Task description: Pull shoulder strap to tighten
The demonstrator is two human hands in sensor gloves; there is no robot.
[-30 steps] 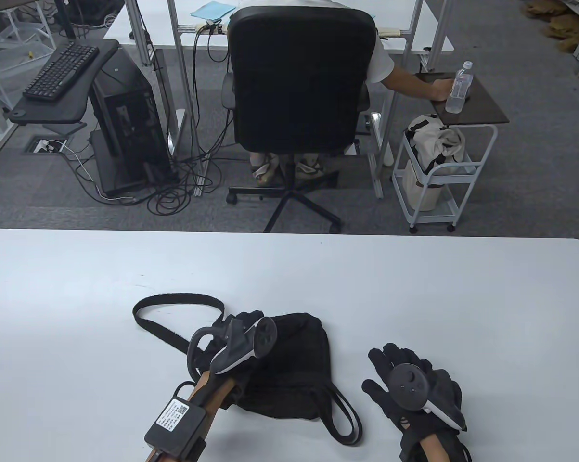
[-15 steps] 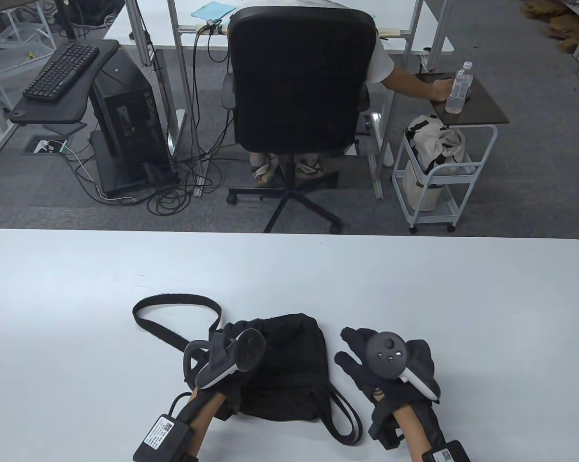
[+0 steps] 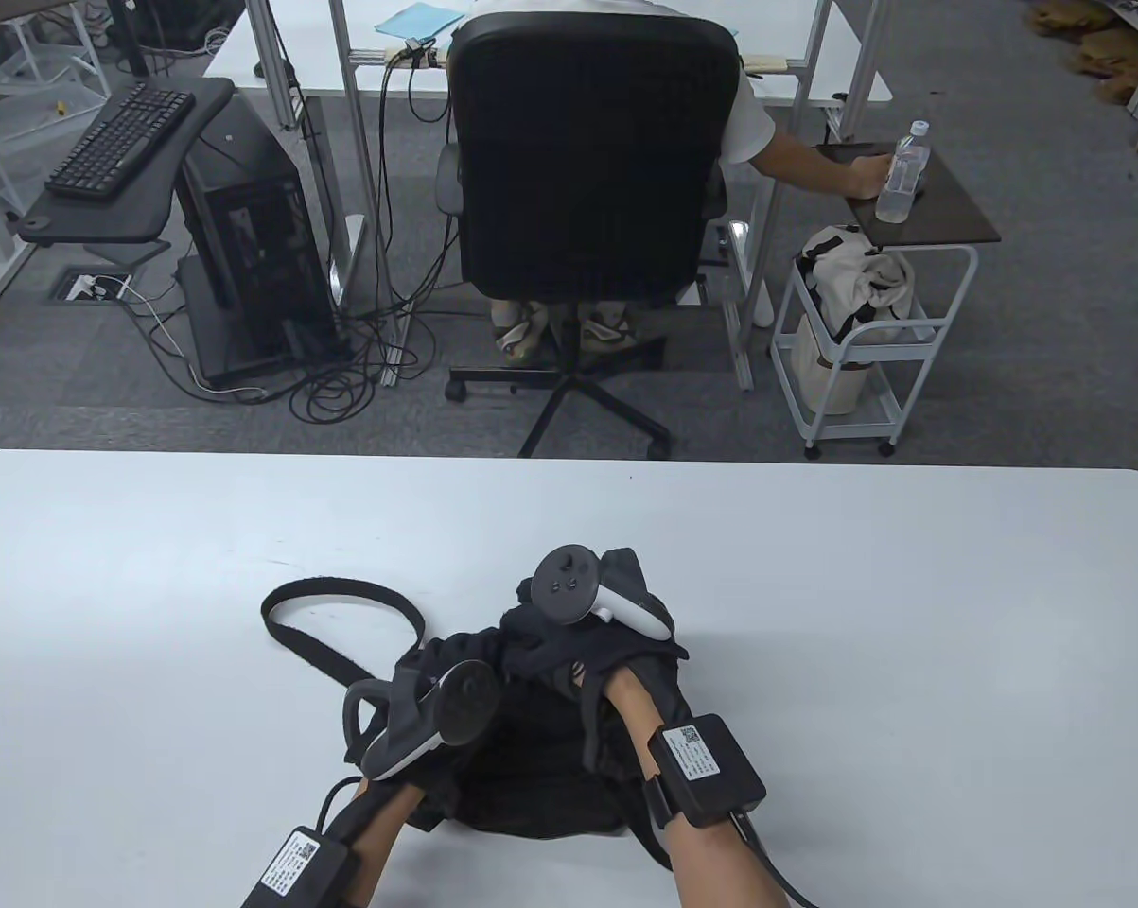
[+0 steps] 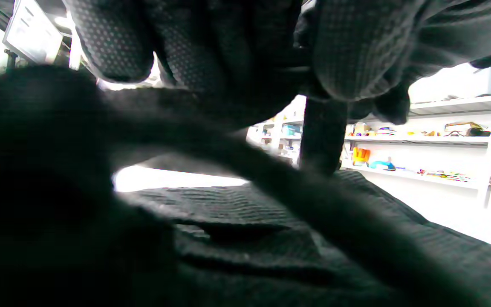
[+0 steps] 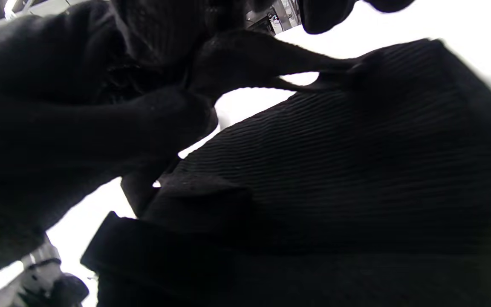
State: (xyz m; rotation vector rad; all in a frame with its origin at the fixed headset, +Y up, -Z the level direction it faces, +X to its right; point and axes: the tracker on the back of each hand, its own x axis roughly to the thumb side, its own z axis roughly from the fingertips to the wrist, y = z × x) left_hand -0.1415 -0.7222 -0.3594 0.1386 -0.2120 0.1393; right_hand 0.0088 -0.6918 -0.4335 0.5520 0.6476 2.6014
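Since the earlier frame the right hand has crossed onto the black bag at lower centre of the tabletop, pinching fabric, while the left hand holds the bag where the shoulder strap meets it; next, probably, pull that strap.

A big white table holds a black cloth bag. The bag's long strap lies in a loop on the table, maybe flat.

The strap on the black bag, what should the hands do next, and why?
Probably pull the strap left with the left hand. It lies in a slack loop on the table, while the right hand rests on the bag, likely steadying it.
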